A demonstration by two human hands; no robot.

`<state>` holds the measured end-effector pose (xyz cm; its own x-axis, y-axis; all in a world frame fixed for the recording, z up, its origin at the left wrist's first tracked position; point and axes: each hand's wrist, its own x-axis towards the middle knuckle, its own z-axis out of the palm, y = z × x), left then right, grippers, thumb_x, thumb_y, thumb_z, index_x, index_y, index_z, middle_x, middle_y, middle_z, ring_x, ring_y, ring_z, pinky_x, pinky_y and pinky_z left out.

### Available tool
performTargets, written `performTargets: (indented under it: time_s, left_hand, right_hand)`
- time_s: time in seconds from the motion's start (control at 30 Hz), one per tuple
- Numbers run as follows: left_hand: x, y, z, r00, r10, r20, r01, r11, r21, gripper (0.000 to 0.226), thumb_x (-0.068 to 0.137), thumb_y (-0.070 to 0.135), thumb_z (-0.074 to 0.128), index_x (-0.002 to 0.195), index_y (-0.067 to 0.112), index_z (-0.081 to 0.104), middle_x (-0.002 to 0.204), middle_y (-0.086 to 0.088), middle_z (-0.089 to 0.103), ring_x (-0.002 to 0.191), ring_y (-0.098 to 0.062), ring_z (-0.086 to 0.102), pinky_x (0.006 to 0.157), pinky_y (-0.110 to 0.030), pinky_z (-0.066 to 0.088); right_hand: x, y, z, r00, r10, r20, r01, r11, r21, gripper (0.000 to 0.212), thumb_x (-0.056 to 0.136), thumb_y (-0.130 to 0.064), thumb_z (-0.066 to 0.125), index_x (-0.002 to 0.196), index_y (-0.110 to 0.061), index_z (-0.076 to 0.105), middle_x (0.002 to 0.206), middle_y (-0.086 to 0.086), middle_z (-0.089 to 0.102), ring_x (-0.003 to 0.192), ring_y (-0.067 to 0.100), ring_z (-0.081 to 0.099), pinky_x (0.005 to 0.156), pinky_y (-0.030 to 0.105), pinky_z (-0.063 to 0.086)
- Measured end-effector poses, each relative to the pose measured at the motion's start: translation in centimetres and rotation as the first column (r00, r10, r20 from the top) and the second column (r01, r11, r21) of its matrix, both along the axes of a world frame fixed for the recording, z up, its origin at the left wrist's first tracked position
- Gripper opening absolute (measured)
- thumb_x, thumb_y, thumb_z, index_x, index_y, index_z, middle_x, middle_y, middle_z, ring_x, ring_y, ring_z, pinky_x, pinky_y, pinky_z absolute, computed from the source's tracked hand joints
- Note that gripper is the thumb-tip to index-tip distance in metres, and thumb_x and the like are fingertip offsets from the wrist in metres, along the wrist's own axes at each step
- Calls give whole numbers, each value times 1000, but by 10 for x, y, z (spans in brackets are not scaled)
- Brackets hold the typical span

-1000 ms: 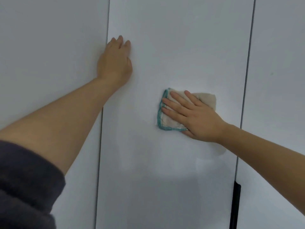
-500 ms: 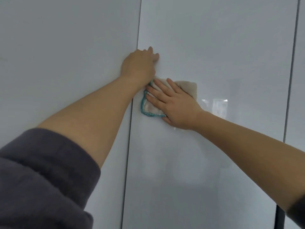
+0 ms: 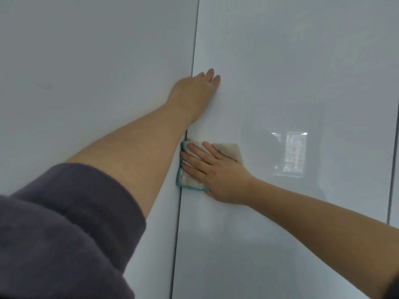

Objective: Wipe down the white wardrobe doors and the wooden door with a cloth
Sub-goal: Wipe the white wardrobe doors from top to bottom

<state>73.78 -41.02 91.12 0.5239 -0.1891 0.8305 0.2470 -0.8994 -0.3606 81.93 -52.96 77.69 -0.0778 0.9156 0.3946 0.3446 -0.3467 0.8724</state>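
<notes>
Fingers straight on the left hand [image 3: 194, 91] and on the right hand [image 3: 218, 175], both laid flat against glossy white wardrobe doors. Farthest left, left wardrobe door [image 3: 86, 61], plain and pale, bearing a faint grey mark [image 3: 44, 85] near its left side. Lower left corner filled by a dark grey sleeve [image 3: 64, 234], giving way to the bare left forearm [image 3: 133, 152], reaching up and to the right across the panel. Left hand resting over the dark vertical seam [image 3: 196, 35] between two doors, its fingers [image 3: 209, 74] pressed close together, tips lying on the middle wardrobe door [image 3: 291, 50]; thumb hidden from view. Just below that wrist, off-white cloth [image 3: 230, 151] with a teal stitched border, spread against the left edge of the middle door, border lying right on the seam and meeting the edge of the left forearm. Right hand pressing the cloth to the door, palm down, fingers [image 3: 194, 159] slightly spread and pointing left, tips close to the teal border, upper right corner of the cloth showing beyond the knuckles. Bare right forearm [image 3: 323, 223] entering from the lower right corner. Right of the cloth, bright reflection [image 3: 294, 157] of a window on the gloss, buildings faint within it. At the far right edge, second seam [image 3: 390, 201] and a narrow strip of a third wardrobe door [image 3: 396, 212].
</notes>
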Motion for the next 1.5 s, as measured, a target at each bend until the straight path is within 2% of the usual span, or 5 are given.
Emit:
performTargets:
  time_s: [0.4, 0.7, 0.93, 1.23, 1.5]
  left_hand:
    - [8, -5, -13, 998, -28, 54, 32, 997, -67, 73, 92, -10, 38, 155, 8, 5, 163, -9, 2, 148, -25, 17, 112, -38, 28]
    - [27, -14, -45, 926, -263, 272, 339, 896, -288, 84, 84, -18, 34, 155, 13, 4, 164, -6, -4, 151, -21, 6, 108, -27, 35]
    - [38, -19, -59, 897, -303, 322, 411, 840, -355, 75, 89, -14, 35, 155, 12, 10, 164, -4, 3, 150, -17, 6, 118, -26, 23]
    - [60, -20, -95, 852, -326, 410, 470, 821, -325, 66, 87, -14, 33, 151, 3, 25, 161, -13, 17, 149, -26, 15, 119, -41, 25]
    - [73, -16, -102, 827, -279, 488, 437, 865, -246, 64, 85, -12, 34, 148, 1, 33, 156, -15, 30, 145, -29, 28, 116, -42, 29]
  right_hand:
    - [0, -19, -78, 998, -59, 36, 64, 985, -163, 66, 85, -31, 33, 149, -15, 34, 159, 7, 23, 148, 30, 13, 118, 48, 7]
    - [1, -33, -63, 999, -37, 38, 44, 979, -198, 63, 86, -27, 35, 147, -14, 38, 157, 6, 29, 147, 29, 20, 117, 47, 12]
    - [4, -77, -23, 999, -29, 41, 34, 990, -135, 69, 84, -30, 49, 149, -14, 34, 159, 6, 25, 148, 30, 16, 119, 49, 12]
    - [5, -150, 42, 996, -88, 13, 86, 993, 84, 65, 89, -36, 39, 150, -12, 33, 159, 8, 22, 148, 31, 16, 118, 53, 13]
    - [-1, -149, -10, 996, -71, -49, 82, 955, 286, 78, 79, -27, 59, 150, -10, 32, 160, 9, 21, 147, 34, 13, 117, 55, 15]
